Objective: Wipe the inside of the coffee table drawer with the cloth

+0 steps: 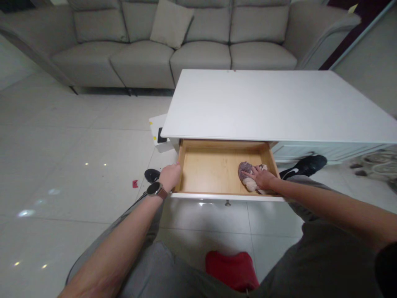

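Observation:
A pale wooden drawer [211, 169] is pulled out of the white coffee table [273, 103]. Its white front with a small knob [228, 203] faces me. My left hand [170, 177], with a watch on the wrist, is closed round the drawer's left side; its fingertips are partly hidden. Inside the drawer, near the right wall, lies a bunched cloth [245, 169] in mottled brown-purple and cream. My right hand [262, 178] presses on this cloth from above and grips it, with the fingers somewhat apart.
A grey sofa [201, 51] with a cushion [170, 25] stands behind the table. A white box [159, 124] sits on the floor at the table's left end. Below me is a red object [231, 269], and a red scrap [135, 183] lies on the tiles. My legs flank the drawer.

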The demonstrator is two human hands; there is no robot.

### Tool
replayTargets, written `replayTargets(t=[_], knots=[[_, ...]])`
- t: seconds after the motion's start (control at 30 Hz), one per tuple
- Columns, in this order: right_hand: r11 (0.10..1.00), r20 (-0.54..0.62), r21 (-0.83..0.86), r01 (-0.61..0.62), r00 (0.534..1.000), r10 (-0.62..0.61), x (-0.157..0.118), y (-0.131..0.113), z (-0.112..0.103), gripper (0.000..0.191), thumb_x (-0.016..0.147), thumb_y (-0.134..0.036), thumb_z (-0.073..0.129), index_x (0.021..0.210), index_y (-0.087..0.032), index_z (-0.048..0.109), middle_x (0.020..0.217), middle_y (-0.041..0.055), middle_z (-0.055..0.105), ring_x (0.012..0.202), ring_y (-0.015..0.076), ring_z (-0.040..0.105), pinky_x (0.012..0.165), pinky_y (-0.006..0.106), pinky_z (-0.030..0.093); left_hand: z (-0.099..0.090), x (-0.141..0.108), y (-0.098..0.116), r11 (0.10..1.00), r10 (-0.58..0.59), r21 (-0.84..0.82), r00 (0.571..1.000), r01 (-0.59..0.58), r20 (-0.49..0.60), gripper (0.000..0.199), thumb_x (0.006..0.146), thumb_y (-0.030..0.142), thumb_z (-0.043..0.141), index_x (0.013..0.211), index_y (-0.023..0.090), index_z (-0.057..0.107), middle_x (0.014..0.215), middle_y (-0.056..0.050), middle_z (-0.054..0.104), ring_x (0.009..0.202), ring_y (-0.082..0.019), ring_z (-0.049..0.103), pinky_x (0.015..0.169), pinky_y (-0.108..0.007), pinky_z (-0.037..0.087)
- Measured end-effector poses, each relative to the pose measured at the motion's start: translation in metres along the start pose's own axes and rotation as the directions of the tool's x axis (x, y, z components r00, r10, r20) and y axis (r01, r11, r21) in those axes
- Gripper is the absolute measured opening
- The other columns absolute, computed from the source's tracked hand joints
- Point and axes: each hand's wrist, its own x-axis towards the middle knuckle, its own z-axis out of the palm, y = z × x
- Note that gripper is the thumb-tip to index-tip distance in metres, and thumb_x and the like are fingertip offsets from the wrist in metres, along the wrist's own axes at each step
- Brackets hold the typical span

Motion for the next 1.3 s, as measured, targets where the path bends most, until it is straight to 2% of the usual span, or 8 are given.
replayTargets(t=[0.37, 0.87, 1.07, 1.3], knots=[[1.0, 0.013, 0.001, -0.001, 1.0, 0.001, 0.0, 0.0, -0.002, 0.114, 0.075, -0.053, 0.077, 0.166, -0.026, 0.013, 0.15, 0.0296, 0.043, 0.126, 0.0449, 0.049, 0.084, 0.049, 0.053, 0.001, 0.0, 0.0, 1.0, 0.004, -0.013, 1.0, -0.004, -0.006, 0.047, 0.089, 0.004, 0.041, 0.133, 0.0, 0.058, 0.102, -0.022, 0.074, 0.099, -0.032, 0.072, 0.079, -0.039, 0.057], [0.999, 0.038, 0.043, -0.022, 0.999, 0.02, -0.001, -0.002, -0.01, 0.113, 0.075, -0.05, 0.078, 0.165, -0.028, 0.014, 0.149, 0.0275, 0.043, 0.127, 0.0437, 0.047, 0.087, 0.049, 0.051, -0.001, -0.001, 0.001, 1.0, 0.002, -0.012, 1.0, -0.002, 0.003, 0.049, 0.088, 0.004, 0.043, 0.135, 0.001, 0.057, 0.103, -0.022, 0.074, 0.101, -0.03, 0.072, 0.083, -0.038, 0.057], [0.998, 0.046, 0.05, -0.028, 0.999, 0.026, 0.0, -0.002, -0.005, 0.112, 0.076, -0.051, 0.076, 0.166, -0.028, 0.012, 0.147, 0.0263, 0.045, 0.126, 0.0431, 0.047, 0.087, 0.049, 0.051, -0.001, -0.001, 0.001, 1.0, 0.002, 0.0, 1.0, -0.002, 0.002, 0.05, 0.089, 0.005, 0.041, 0.137, -0.001, 0.055, 0.103, -0.022, 0.074, 0.1, -0.031, 0.072, 0.082, -0.038, 0.057], [0.998, 0.027, 0.05, -0.023, 0.999, 0.022, 0.001, -0.001, 0.001, 0.116, 0.076, -0.052, 0.076, 0.166, -0.028, 0.006, 0.149, 0.0271, 0.043, 0.127, 0.0437, 0.047, 0.089, 0.051, 0.05, 0.0, 0.0, 0.001, 1.0, -0.011, -0.019, 1.0, 0.011, 0.004, 0.053, 0.089, 0.007, 0.048, 0.142, 0.002, 0.051, 0.102, -0.02, 0.074, 0.101, -0.029, 0.072, 0.083, -0.035, 0.056]])
